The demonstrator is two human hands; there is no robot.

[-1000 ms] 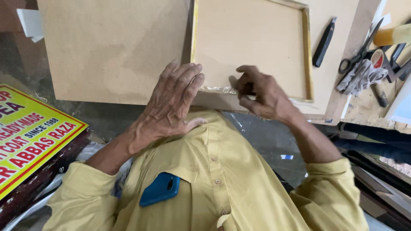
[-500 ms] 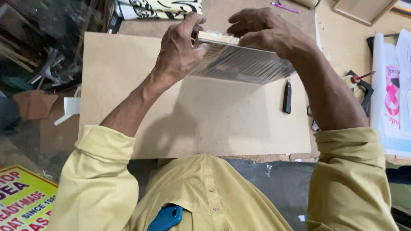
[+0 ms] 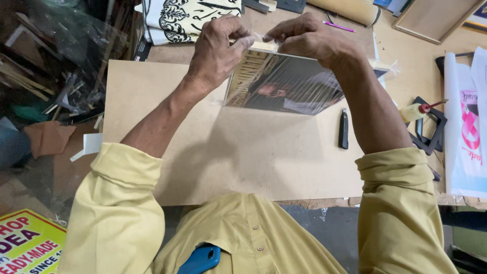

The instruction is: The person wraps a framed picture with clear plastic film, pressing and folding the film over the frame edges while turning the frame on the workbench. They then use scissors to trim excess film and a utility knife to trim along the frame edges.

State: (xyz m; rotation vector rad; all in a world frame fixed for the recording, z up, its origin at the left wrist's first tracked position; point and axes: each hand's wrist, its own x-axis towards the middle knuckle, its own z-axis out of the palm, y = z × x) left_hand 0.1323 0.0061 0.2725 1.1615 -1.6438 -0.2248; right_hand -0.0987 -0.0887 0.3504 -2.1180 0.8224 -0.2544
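Brown board (image 3: 243, 152), framed picture (image 3: 284, 83) tilted, long axis sideways

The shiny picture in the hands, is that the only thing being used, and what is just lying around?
In use:
- left hand and right hand, both gripping the top edge
- plastic-wrapped picture, held tilted
- brown board underneath

Lying about:
- black utility knife
- glue bottle with red tip
- purple pen
- black-and-cream patterned print
- empty wooden frame
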